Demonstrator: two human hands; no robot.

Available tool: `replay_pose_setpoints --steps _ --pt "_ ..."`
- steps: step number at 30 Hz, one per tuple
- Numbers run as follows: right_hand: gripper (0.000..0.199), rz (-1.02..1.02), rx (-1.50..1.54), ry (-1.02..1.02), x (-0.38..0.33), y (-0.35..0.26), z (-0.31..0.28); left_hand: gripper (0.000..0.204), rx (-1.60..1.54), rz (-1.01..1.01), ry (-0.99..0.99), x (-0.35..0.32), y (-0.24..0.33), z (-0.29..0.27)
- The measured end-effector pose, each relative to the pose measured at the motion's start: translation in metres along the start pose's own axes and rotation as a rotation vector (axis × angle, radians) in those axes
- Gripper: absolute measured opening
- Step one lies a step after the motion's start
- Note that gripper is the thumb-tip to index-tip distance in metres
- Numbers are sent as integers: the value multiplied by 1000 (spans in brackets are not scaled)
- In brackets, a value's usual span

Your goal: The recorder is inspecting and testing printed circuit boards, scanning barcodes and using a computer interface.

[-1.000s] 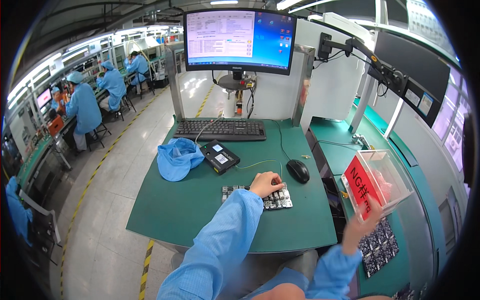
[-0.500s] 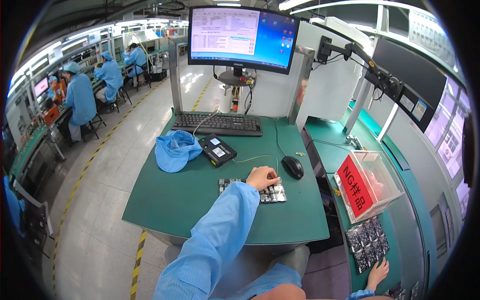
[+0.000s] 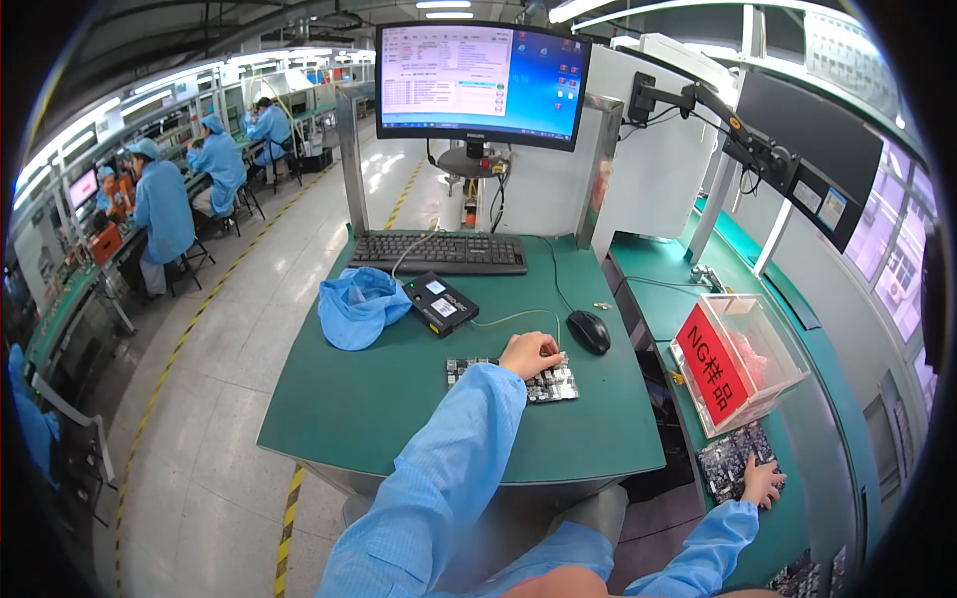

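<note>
My left hand (image 3: 528, 356) rests over a panel of small circuit boards (image 3: 554, 385) on the green table. Its fingers are pinched at the end of a thin yellow-green cable (image 3: 518, 317); the very tip is hidden by the fingers. That cable runs from a black box with a small lit screen (image 3: 440, 303). Off to the right, on the side bench, my right hand (image 3: 763, 484) grips the near right edge of a dark circuit board panel (image 3: 726, 460), its fingers spread over the top. The hand covers part of that panel.
A clear plastic box with a red sign (image 3: 713, 371) stands just beyond the right panel. A blue cap (image 3: 361, 309), keyboard (image 3: 439, 253) and mouse (image 3: 588, 332) lie on the table below a monitor (image 3: 478, 85). More boards (image 3: 796, 576) lie at the bench's near end. People work at left.
My right hand has moved up from beside the dark panel onto it, and the panel has shifted toward the plastic box. My left hand stays at its panel. The view has swung slightly.
</note>
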State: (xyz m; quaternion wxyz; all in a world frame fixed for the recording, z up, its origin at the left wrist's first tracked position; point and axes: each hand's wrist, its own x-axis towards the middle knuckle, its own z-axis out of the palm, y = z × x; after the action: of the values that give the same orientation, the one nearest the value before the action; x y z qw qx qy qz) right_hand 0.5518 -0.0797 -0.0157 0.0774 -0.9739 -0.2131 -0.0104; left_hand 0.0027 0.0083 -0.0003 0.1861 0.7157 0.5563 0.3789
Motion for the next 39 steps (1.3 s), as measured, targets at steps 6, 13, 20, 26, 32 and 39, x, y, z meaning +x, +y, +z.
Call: replay_pose_setpoints --steps 6,13,20,26,32,39 --pt "94 31 37 -52 -2 -4 -4 24 16 -26 -7 -4 -1 -3" --pt "99 122 205 -130 46 15 -3 25 40 13 -4 -6 4 -3" --pt "102 -27 172 3 78 47 6 25 -1 -54 2 -10 0 -7" --pt "52 -225 808 2 80 67 13 26 55 -1 41 -6 -10 -8" --pt "9 -103 1577 -343 99 103 34 26 -3 12 65 -5 -7 -10" --pt "16 -114 1814 -392 99 138 -13 24 -75 3 26 1 3 8"
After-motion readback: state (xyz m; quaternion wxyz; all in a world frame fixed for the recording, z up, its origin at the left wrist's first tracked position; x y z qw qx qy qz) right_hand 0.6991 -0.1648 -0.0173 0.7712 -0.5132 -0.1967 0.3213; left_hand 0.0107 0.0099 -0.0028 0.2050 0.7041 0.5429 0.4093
